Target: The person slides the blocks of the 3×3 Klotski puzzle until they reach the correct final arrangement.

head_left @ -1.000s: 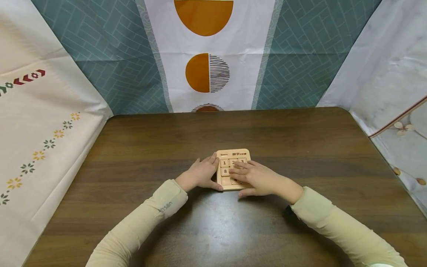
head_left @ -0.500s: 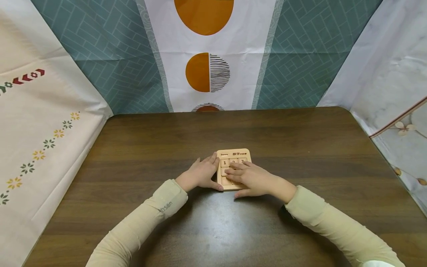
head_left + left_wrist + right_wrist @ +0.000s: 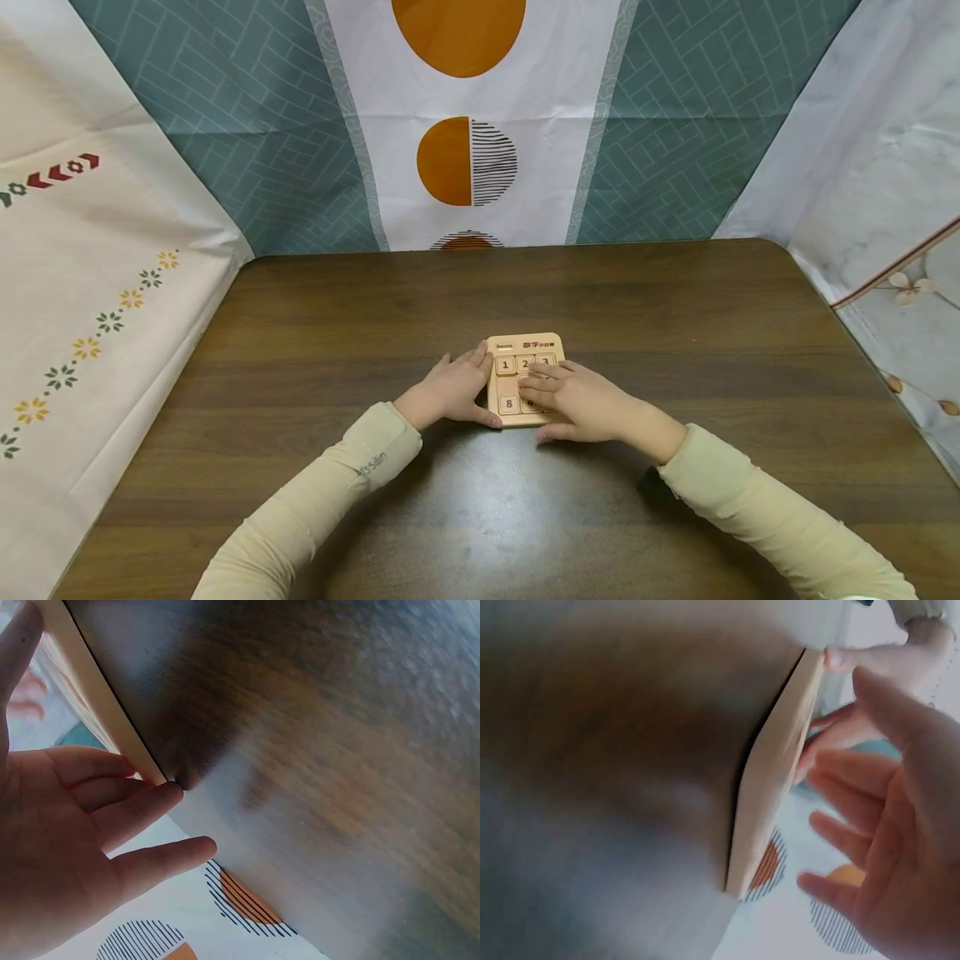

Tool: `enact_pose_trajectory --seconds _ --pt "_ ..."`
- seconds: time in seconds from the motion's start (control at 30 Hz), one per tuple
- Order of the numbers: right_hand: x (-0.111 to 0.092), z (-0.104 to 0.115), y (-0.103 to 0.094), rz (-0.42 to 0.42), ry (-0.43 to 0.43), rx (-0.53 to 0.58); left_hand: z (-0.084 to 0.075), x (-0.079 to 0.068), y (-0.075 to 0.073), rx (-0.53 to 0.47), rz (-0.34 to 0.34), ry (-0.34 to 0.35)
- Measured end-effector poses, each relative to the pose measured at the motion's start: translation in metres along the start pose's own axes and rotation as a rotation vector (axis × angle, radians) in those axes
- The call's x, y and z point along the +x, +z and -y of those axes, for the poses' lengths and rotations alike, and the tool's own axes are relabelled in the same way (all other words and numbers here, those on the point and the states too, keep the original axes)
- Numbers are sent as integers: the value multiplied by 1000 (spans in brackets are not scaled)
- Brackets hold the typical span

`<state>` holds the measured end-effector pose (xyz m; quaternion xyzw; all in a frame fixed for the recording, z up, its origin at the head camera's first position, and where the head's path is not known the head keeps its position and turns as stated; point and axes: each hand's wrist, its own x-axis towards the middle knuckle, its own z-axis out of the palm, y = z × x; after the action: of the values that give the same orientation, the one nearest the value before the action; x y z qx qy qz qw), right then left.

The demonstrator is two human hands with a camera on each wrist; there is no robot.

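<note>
A wooden number slide puzzle (image 3: 516, 341) lies flat on the table, tiles 1, 2 and 3 along its top row. Tile 8 (image 3: 509, 404) sits in the bottom left place, with a bare slot above it. My left hand (image 3: 456, 392) rests along the frame's left side, thumb at the near corner; its fairly straight fingers touch the edge (image 3: 101, 686) in the left wrist view. Over the right part of the puzzle lies my right hand (image 3: 587, 403), fingers extended across the tiles and covering several. In the right wrist view those fingers (image 3: 847, 795) hover or rest above the frame's face.
The dark wooden table (image 3: 360, 300) extends around the puzzle on all sides. Behind it hangs a teal and white patterned cloth (image 3: 300, 167). Light cloths border the left (image 3: 90, 250) and right (image 3: 885, 108) sides.
Tile 8 has moved down from the middle left place to the bottom left. My right hand went left across the tiles, then back right. My left hand stays in place.
</note>
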<state>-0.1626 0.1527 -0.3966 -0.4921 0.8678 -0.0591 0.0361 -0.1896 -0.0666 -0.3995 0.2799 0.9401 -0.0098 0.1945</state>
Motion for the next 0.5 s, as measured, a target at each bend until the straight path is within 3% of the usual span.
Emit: enact_pose_trajectory --seconds 0.13,0.5 --pt "1 -7 1 -4 71 -50 0 0 0 -1 6 -4" --pt "16 2 1 27 64 -3 1 0 1 -10 2 -4"
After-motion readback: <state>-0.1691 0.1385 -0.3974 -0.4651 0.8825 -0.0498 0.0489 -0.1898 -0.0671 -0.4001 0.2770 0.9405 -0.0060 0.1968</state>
